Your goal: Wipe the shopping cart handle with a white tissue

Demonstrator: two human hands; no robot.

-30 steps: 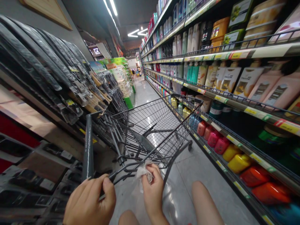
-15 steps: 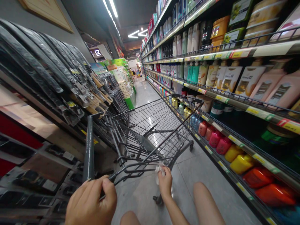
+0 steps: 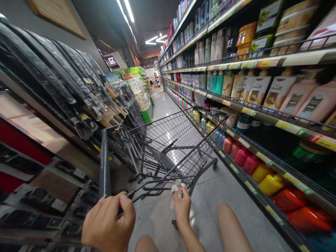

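A dark grey wire shopping cart (image 3: pixel 181 134) stands in front of me at an angle. My left hand (image 3: pixel 110 220) is closed round the near end of its handle bar (image 3: pixel 105 164). Lower down, behind the cart's rear frame, my right hand (image 3: pixel 182 206) pinches a crumpled white tissue (image 3: pixel 176 189). The tissue is against or very near the lower bar of the frame; contact is hard to make out. My bare knees show at the bottom of the view.
Along the right runs a long shelf (image 3: pixel 265 99) of pump bottles and jars, with red and yellow bottles (image 3: pixel 271 183) on its bottom level. Wrapped dark goods (image 3: pixel 52 66) hang on the left. Grey floor tiles (image 3: pixel 161 105) lead down the aisle past stacked packages (image 3: pixel 138 89).
My right hand has shifted slightly left with the tissue. My left hand and the cart's handle sit a little further right in view.
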